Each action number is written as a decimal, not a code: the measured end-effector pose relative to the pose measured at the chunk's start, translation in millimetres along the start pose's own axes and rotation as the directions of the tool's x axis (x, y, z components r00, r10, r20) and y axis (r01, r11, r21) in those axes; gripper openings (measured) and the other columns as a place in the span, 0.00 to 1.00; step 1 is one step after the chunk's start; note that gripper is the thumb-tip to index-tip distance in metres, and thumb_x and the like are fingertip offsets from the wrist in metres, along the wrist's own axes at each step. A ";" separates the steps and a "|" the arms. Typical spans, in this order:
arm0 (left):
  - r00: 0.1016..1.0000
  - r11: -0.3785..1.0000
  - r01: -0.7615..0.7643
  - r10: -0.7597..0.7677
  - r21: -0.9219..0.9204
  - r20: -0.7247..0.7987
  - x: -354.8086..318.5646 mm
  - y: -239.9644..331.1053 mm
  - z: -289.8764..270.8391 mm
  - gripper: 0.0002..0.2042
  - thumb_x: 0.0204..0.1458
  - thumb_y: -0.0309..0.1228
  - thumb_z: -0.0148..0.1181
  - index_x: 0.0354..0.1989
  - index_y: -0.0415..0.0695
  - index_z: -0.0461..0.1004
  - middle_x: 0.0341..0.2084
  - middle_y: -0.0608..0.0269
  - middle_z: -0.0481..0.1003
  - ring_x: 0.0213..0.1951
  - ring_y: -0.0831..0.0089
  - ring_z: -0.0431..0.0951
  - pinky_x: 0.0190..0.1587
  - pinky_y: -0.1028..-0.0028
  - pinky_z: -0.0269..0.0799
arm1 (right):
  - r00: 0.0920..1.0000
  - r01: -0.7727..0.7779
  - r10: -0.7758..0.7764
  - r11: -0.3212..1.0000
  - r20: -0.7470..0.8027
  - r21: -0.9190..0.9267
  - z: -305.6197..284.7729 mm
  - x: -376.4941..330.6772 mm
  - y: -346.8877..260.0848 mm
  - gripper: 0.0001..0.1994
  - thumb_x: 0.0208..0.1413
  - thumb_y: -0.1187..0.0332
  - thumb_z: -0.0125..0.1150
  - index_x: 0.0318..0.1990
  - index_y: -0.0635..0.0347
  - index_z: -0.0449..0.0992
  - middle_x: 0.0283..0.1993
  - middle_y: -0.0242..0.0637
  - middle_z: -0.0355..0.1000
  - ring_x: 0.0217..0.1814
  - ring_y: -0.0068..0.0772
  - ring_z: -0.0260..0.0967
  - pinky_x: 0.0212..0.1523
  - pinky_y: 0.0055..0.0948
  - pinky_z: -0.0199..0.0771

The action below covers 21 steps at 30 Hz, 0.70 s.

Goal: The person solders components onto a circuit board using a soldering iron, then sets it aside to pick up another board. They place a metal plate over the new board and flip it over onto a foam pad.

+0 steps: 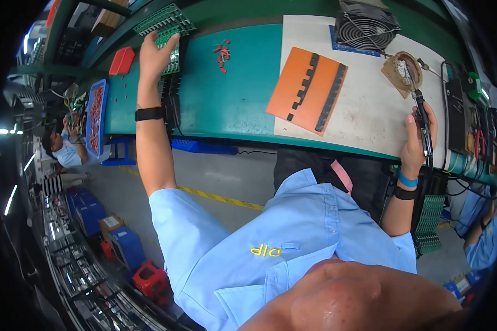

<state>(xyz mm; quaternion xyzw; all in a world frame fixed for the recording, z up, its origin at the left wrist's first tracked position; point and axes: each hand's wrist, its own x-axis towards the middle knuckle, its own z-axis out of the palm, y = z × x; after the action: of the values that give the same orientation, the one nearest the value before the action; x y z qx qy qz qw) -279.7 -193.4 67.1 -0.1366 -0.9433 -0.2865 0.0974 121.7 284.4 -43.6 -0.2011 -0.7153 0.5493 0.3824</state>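
My left hand [156, 58] reaches to the back left of the bench, thumb and fingers spread apart over a green circuit board panel [171, 65]. Whether its fingertips press on the panel's edges I cannot tell. More green panels [163, 18] lie just beyond it. At the bench's right side, my right hand [413, 142] is closed round a soldering iron [423, 120]. The iron points away from me, its front end at a round tin [401, 59] with pale material inside. Between my hands, small red components [223, 55] lie scattered on the green mat.
An orange board [298, 77] with black strips lies on a white sheet [364, 110]. Behind it stands a black fan [366, 27]. Leftward are a red bin [121, 60] and a blue tray [96, 118] of small red parts. Pliers [479, 142] hang at right. Co-workers sit either side.
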 end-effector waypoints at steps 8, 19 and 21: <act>0.952 0.963 0.267 -0.271 -0.044 -0.144 45.5 -130.7 -13.8 0.43 0.60 0.56 0.66 0.70 0.29 0.64 0.64 0.38 0.72 0.66 0.52 0.73 0.66 0.62 0.69 | 1.000 -0.009 0.008 0.996 -0.016 -0.086 3.2 1.9 -1.7 0.25 0.64 0.72 0.68 0.67 0.65 0.71 0.56 0.42 0.77 0.56 0.28 0.75 0.59 0.28 0.74; 0.896 0.913 0.339 -0.387 -0.228 -0.218 87.5 -143.0 7.0 0.40 0.62 0.60 0.59 0.60 0.25 0.75 0.56 0.38 0.79 0.60 0.53 0.79 0.61 0.62 0.71 | 0.999 -0.002 -0.002 0.992 -0.032 -0.128 5.1 1.6 -2.9 0.25 0.64 0.71 0.68 0.66 0.64 0.72 0.55 0.41 0.76 0.55 0.26 0.74 0.58 0.27 0.74; 0.842 0.870 0.413 -0.477 -0.269 -0.252 86.8 -139.7 -1.3 0.39 0.63 0.60 0.56 0.58 0.25 0.76 0.54 0.39 0.80 0.57 0.53 0.80 0.59 0.61 0.72 | 1.000 -0.020 0.017 0.992 -0.024 -0.126 5.0 0.4 0.0 0.25 0.64 0.71 0.69 0.66 0.64 0.72 0.55 0.41 0.76 0.56 0.26 0.73 0.58 0.26 0.74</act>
<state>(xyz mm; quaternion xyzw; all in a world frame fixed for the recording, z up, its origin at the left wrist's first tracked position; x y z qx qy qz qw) -405.3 -288.2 19.1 0.1246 -0.8873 -0.4143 0.1601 117.7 281.5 -44.0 -0.2379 -0.7424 0.5041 0.3718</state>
